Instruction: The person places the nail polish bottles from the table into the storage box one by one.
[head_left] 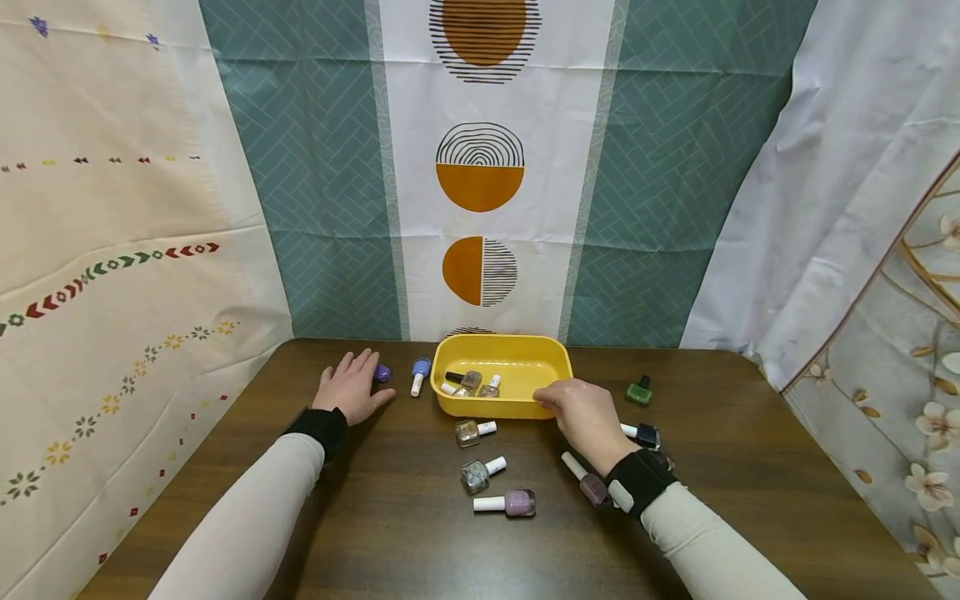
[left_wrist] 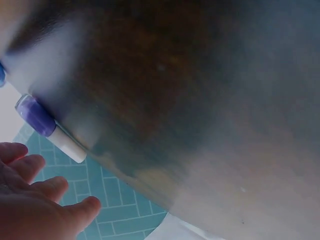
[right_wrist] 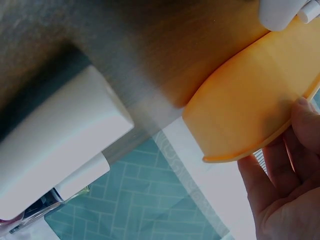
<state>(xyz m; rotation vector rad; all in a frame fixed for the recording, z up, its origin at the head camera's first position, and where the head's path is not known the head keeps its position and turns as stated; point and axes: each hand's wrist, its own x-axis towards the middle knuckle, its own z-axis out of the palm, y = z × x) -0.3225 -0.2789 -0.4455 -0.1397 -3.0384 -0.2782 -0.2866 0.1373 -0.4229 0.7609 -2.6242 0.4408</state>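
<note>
My right hand (head_left: 588, 417) pinches the front rim of a yellow plastic tray (head_left: 495, 408) near its right corner. In the right wrist view, the thumb lies on the outer side of the tray wall (right_wrist: 240, 110) and the other fingers reach over the rim. Several nail polish bottles (head_left: 470, 381) lie inside the tray, at its left end. My left hand (head_left: 348, 387) is spread out at the far left of the table, beside a purple nail polish bottle (head_left: 383, 373). That bottle's white cap is hidden from the head view by the hand but shows in the left wrist view.
A blue bottle (head_left: 420, 371) lies left of the tray. In front are gold-glitter (head_left: 467, 433), silver-glitter (head_left: 475, 477) and lilac (head_left: 519, 502) bottles. Mauve (head_left: 594, 489), dark navy (head_left: 648, 437) and green (head_left: 639, 393) bottles lie on the right; curtains (head_left: 337, 208) hang behind the table.
</note>
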